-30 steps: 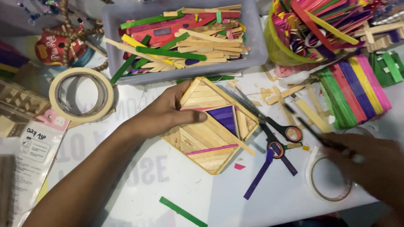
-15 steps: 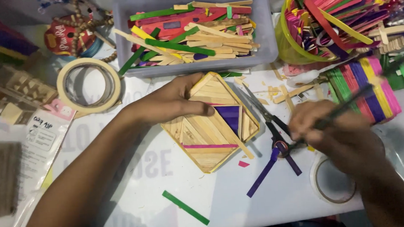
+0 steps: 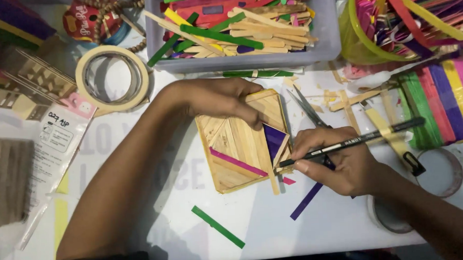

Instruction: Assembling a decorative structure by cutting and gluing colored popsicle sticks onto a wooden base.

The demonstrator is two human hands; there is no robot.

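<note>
my left hand (image 3: 217,97) lies with fingers flat on the wooden stick panel (image 3: 242,142) mid-table; my right hand (image 3: 337,159) pinches a black pen (image 3: 357,140), tip seemingly touching the panel's edge. scissors (image 3: 308,108) lie just beside it, and behind, a grey tray (image 3: 329,42) holds loose coloured sticks

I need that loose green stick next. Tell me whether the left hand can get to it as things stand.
Probably yes. The left hand rests on the wooden stick panel, and the green stick lies alone on the bare white table below the panel. Nothing covers it, though the hand would have to let go of the panel.
</note>
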